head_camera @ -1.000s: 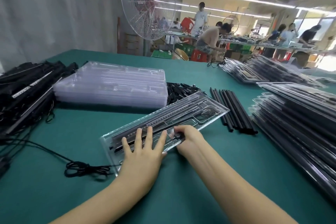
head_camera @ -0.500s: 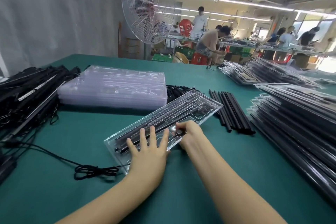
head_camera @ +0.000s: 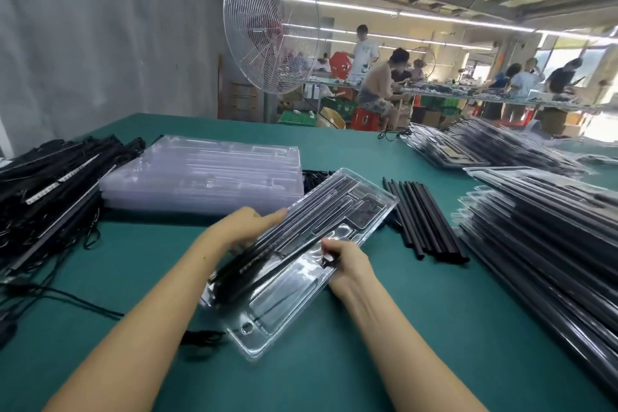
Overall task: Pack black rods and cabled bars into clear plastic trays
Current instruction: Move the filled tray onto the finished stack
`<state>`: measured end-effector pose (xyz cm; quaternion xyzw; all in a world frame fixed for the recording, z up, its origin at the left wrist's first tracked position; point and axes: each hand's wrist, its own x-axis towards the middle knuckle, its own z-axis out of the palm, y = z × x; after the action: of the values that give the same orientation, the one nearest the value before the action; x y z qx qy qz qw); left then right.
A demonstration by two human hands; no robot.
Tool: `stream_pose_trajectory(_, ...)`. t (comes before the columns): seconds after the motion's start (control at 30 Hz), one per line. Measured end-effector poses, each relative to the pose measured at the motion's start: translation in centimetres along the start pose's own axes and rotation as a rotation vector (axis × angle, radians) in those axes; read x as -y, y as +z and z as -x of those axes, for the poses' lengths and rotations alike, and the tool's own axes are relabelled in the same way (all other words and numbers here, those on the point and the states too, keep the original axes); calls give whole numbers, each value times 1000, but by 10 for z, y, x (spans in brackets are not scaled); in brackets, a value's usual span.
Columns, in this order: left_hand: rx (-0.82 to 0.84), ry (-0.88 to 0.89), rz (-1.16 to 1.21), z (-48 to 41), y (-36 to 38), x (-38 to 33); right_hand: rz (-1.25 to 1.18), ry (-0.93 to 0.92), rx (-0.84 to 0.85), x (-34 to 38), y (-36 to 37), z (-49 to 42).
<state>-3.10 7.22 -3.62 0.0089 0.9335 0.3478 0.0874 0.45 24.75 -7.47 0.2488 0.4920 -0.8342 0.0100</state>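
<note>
Tray (head_camera: 337, 234): clear moulded plastic, long and narrow. It lies diagonally in front of me over the table (head_camera: 418, 328), near end low left, far end up right. Can't tell if it is lifted clear or resting. Black bars (head_camera: 264, 254) sit in the channels along its left long side. Something dark fills the pocket at the far end, too blurred to name. The near-right pockets show only clear plastic.

Left hand (head_camera: 245, 226): on the tray's left long edge, one digit straight along the rim. The other fingers are hidden by the tray, so I can't tell if I'm gripping.

Right hand (head_camera: 349, 262): fingers (head_camera: 329, 246) curled over the tray's right rim, pinching it about midway along. A small black part sits at the fingertips.

Loose rods (head_camera: 424, 221) lie side by side on the table just right of the tray. An empty tray stack (head_camera: 200, 174) sits behind the left hand.

Writing: a pale strip (head_camera: 63, 179) on the cabled-bar pile (head_camera: 43, 197) at far left carries marks, too blurred to read.
</note>
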Motion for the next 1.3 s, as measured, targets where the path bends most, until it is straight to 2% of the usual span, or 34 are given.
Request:
stream_pose_trajectory(0.07,5,31,33,-6,7,3,7,24,17,1,2,-1)
stream_pose_trajectory(0.17,-94,84,88,-11,17,6,-15,66,18,11,7,-3)
stream_pose_trajectory(0.4,-101,72,138,-15,14,6,-56,165,6,24,8,-7)
stream_pose_trajectory(0.63,-145,72,99,-16,12,4,3,121,-73,21,11,-15)
stream_pose_trajectory(0.93,-136,100,89,-13,11,-2,-37,-5,-51,13,9,-16)
stream_pose_trajectory(1.03,-117,76,114,-13,9,3,101,-45,20,9,8,-14)
stream_pose_trajectory(1.2,-84,54,156,-13,9,7,76,118,245,22,-8,-13)
stream_pose_trajectory(1.3,-91,67,120,-14,13,4,71,152,179,22,-8,-13)
